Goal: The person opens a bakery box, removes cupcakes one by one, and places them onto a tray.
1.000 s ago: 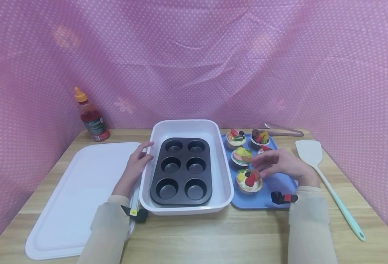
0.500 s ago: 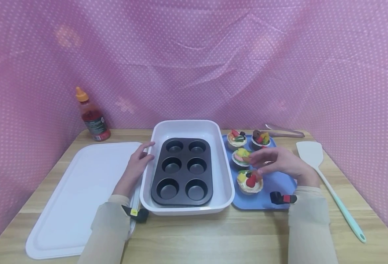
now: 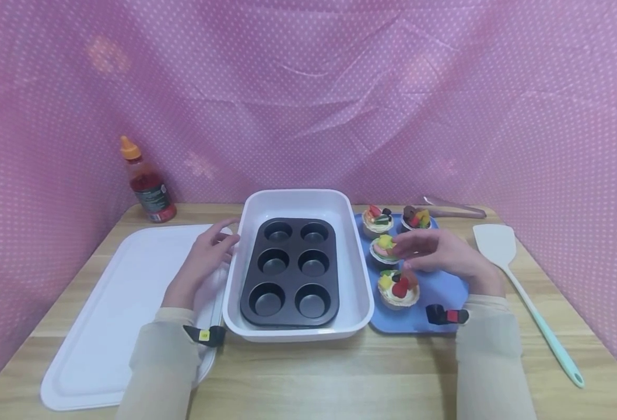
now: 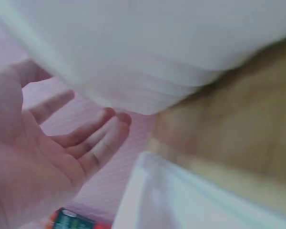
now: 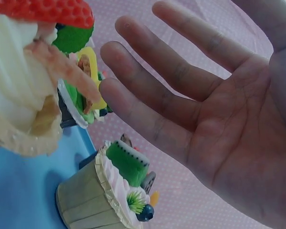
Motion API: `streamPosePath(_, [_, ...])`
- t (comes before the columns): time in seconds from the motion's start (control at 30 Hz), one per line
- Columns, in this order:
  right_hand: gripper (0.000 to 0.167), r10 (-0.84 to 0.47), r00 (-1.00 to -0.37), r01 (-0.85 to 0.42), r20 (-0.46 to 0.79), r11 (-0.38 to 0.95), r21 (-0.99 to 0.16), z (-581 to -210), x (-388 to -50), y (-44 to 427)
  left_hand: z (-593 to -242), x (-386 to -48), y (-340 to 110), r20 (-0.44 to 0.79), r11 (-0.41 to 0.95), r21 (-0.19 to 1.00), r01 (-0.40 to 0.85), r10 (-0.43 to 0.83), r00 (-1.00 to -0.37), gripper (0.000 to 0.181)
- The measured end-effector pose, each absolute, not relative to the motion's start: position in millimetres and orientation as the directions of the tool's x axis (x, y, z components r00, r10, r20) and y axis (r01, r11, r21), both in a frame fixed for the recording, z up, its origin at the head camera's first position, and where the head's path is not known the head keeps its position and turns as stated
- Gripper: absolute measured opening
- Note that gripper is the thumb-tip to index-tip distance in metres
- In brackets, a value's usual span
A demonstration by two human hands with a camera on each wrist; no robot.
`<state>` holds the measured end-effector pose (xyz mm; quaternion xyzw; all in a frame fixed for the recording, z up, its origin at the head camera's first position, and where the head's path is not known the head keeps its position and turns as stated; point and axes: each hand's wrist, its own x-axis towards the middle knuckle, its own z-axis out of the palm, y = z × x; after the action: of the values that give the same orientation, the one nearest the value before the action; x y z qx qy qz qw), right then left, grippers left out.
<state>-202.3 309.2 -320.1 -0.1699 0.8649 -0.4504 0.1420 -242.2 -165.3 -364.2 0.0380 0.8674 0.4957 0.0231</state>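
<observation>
My left hand (image 3: 203,259) is beside the left rim of a white rectangular basin (image 3: 358,280), fingers loosely bent and holding nothing. In the left wrist view its palm and spread fingers show next to the basin's wall (image 4: 148,57). A black muffin tin (image 3: 294,271) with bare cups lies inside the basin. To the right, my right hand (image 3: 447,256) hovers over a blue tray (image 3: 440,297) of decorated cupcakes, fingers extended, nothing gripped. The strawberry-topped cupcake (image 3: 399,290) is nearest the front. Another cupcake (image 5: 100,191), seen in the right wrist view, is hidden behind this hand in the head view.
A white lid-like board (image 3: 125,315) lies on the left, partly under my forearm. Behind it a red sauce bottle (image 3: 150,189) stands near the pink cloth. Tongs (image 3: 452,209) lie at the back right, and a white turner (image 3: 497,245) with a mint handle along the right side.
My left hand has drawn slightly left, away from the basin's rim. My right hand has shifted a little left and up over the cupcakes. The basin, tin and cupcakes stay in place.
</observation>
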Motion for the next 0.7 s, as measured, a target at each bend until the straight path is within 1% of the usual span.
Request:
streamPosePath(0.17, [0.05, -0.409, -0.91, -0.187, -0.07, 0.555, -0.81, -316, -201, 304, -346, -234, -164, 0.045, 0.554, 0.828, 0.083, 0.081, -0.996, 0.058])
streamPosePath(0.3, [0.049, -0.324, -0.944, -0.164, -0.058, 0.615, -0.772, -310, -199, 297, -334, -227, -160, 0.101, 0.603, 0.786, 0.133, 0.086, -0.991, 0.062])
streamPosePath(0.4, [0.051, -0.235, -0.972, -0.148, -0.005, 0.627, -0.765, -306, -199, 289, -328, -222, -154, 0.208, 0.626, 0.746, 0.227, 0.105, -0.973, 0.064])
streamPosePath(0.53, [0.055, -0.14, -0.986, -0.155, 0.087, 0.617, -0.772, -302, -200, 279, -322, -216, -145, 0.375, 0.683, 0.637, 0.357, 0.13, -0.918, 0.066])
streamPosePath(0.63, [0.06, -0.105, -0.986, -0.165, 0.127, 0.621, -0.766, -299, -200, 271, -319, -214, -141, 0.455, 0.736, 0.547, 0.399, 0.139, -0.88, 0.068])
streamPosePath(0.7, [0.066, -0.1, -0.986, -0.165, 0.132, 0.632, -0.757, -296, -199, 265, -319, -213, -140, 0.484, 0.762, 0.503, 0.408, 0.143, -0.863, 0.071])
